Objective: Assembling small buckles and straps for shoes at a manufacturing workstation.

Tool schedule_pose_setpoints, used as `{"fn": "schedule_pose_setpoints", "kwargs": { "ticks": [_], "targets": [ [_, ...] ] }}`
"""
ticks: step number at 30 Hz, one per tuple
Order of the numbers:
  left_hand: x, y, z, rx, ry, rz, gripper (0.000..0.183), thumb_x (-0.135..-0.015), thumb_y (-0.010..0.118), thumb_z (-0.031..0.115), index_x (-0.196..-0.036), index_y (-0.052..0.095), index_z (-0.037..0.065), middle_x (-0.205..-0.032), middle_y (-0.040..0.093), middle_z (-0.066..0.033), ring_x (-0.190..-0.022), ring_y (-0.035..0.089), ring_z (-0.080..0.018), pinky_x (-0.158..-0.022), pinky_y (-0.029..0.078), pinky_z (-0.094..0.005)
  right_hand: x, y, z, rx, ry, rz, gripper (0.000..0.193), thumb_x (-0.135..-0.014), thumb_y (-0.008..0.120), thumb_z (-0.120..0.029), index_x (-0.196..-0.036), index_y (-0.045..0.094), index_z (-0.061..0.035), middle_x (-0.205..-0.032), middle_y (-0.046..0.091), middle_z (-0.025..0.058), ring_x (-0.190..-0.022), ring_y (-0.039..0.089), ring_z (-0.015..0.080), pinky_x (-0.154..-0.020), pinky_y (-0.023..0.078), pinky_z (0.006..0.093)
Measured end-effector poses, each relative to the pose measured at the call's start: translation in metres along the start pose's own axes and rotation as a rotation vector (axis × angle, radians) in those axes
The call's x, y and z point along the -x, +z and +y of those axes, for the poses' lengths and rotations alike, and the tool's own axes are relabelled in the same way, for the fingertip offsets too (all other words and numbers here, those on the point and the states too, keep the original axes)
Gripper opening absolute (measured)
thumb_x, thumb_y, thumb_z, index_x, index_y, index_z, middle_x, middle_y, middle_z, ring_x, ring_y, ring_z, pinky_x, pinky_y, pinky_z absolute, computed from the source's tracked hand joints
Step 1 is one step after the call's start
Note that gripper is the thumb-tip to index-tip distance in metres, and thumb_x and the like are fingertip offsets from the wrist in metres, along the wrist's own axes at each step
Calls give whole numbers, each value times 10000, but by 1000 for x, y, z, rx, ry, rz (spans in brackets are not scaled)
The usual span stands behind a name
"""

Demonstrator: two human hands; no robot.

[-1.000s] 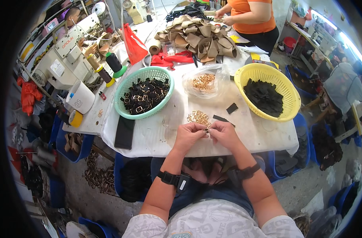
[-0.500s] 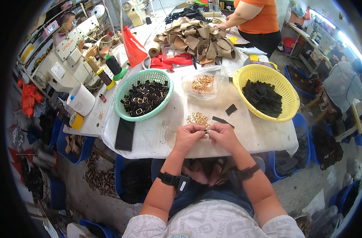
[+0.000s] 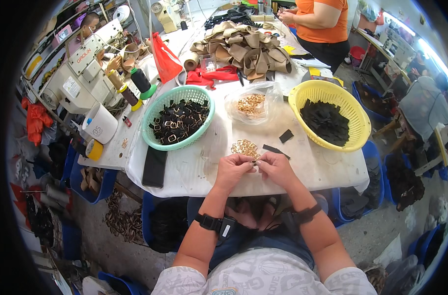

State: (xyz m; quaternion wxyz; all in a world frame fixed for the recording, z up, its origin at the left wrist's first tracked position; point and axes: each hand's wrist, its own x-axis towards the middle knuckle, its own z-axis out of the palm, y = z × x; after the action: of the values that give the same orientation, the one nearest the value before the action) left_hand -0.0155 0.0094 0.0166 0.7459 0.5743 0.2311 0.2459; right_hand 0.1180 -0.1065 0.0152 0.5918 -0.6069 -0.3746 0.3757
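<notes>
Above the front of the white-covered table, my left hand (image 3: 232, 170) and my right hand (image 3: 277, 169) meet fingertip to fingertip. Both pinch a small dark piece (image 3: 255, 162), mostly hidden by the fingers; whether a metal ring is on it I cannot tell. Just beyond my left fingers lies a loose heap of small gold buckles (image 3: 244, 147). A narrow black strip (image 3: 275, 150) rests right behind my right hand, with a short black rectangle (image 3: 286, 135) farther back.
A green basket (image 3: 207, 129) at left holds black loops with gold buckles; a yellow basket (image 3: 364, 129) at right holds black pieces. Between them sits a clear bag (image 3: 263, 116) of gold buckles. A phone (image 3: 154, 167) lies at the left edge. Beige pieces (image 3: 241, 46) pile up behind.
My hands keep almost the same place and pinch. Across the table, the person in orange has straightened up and drawn their hands back from the beige pile.
</notes>
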Motion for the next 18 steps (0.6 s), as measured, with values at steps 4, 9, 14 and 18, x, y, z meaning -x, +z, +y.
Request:
{"fn": "schedule_pose_setpoints", "kwargs": {
  "ticks": [4, 9, 14, 18],
  "targets": [
    [0, -1, -1, -11, 4, 18, 123, -804, 635, -43, -923, 666, -54, -847, 689, -117, -699, 670, -143, -657, 553, -243, 1, -3, -1, -73, 12, 27, 184, -922, 561, -130, -819, 620, 9, -677, 608, 48, -524, 562, 94, -492, 459, 227],
    [0, -1, -1, -3, 14, 12, 124, -800, 635, -47, -919, 665, -57, -840, 688, -113, -694, 667, -143, -658, 552, -247, -1, -8, 1, -330, 53, 63, 175, -932, 552, -121, -838, 632, 4, -717, 624, 48, -548, 574, 90, -516, 448, 210],
    [1, -2, 3, 0, 10, -37, 134, -803, 647, -48, -934, 673, -61, -861, 692, -114, -720, 670, -139, -670, 558, -240, 1, -10, -7, -73, 2, -59, 125, -908, 583, -88, -936, 677, -11, -741, 648, 30, -593, 589, 71, -513, 416, 196],
    [1, -2, 1, 4, 7, -27, 137, -804, 649, -53, -940, 663, -63, -866, 691, -121, -722, 671, -147, -668, 559, -246, 2, -11, -7, -38, -6, -71, 119, -890, 607, -78, -947, 694, -20, -725, 649, 13, -620, 591, 54, -514, 403, 187]
  ]
}}
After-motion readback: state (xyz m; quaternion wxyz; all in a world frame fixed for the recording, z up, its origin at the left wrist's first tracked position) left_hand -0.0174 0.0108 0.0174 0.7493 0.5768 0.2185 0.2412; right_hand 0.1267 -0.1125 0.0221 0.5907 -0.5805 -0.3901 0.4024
